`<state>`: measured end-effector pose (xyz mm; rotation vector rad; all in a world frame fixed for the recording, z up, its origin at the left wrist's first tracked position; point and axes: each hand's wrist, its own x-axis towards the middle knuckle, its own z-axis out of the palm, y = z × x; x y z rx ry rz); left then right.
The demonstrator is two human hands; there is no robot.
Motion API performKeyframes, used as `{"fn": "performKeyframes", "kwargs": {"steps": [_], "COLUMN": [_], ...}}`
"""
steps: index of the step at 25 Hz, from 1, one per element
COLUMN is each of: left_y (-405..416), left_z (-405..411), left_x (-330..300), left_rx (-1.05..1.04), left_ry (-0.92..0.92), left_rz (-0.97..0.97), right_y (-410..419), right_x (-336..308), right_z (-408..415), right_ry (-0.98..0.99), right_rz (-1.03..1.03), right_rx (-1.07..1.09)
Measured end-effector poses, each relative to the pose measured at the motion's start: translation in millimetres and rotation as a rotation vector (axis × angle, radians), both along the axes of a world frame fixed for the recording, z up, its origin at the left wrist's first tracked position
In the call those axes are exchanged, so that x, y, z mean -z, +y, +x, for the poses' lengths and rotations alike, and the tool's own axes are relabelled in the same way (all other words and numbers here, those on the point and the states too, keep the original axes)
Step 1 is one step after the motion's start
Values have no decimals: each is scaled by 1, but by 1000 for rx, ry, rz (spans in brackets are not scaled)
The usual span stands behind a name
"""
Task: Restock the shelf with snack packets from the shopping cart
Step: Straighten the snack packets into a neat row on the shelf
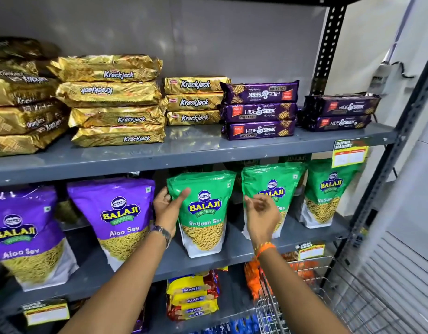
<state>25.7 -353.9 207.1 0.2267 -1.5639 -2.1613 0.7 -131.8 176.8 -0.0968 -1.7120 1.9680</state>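
A green Ratlami Sev packet [203, 213] stands upright on the middle grey shelf [232, 251]. My left hand [167, 206] grips its upper left edge, thumb across the front. My right hand [261, 210] hovers open just right of that packet, in front of a second green packet [273, 182], fingers spread and holding nothing. A third green packet [328, 191] stands further right. Two purple Aloo Sev packets [116, 213] stand to the left. The wire shopping cart [348, 297] is at the lower right.
The upper shelf [160, 155] carries stacks of gold Krackjack packs [111, 100] and purple Hide & Seek packs [258, 112]. Marie biscuit packs [191, 295] lie on the shelf below. A black slotted upright [328, 44] and yellow price tags [349, 153] edge the right side.
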Motion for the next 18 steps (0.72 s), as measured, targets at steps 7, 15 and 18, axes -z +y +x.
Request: {"fn": "performKeyframes", "kwargs": {"steps": [7,15,18], "left_y": [6,28,29], "left_z": [30,31,31], "left_x": [96,94,91], "left_rx": [165,-26,-20], "left_ry": [-283,-239,-257], "left_rz": [-443,-521,-545], "right_y": [49,50,50], "right_x": [66,78,82], "right_z": [-5,-29,-26], "right_ry": [-387,-364,-349], "right_rz": [405,464,464], "right_rx": [238,168,168]}}
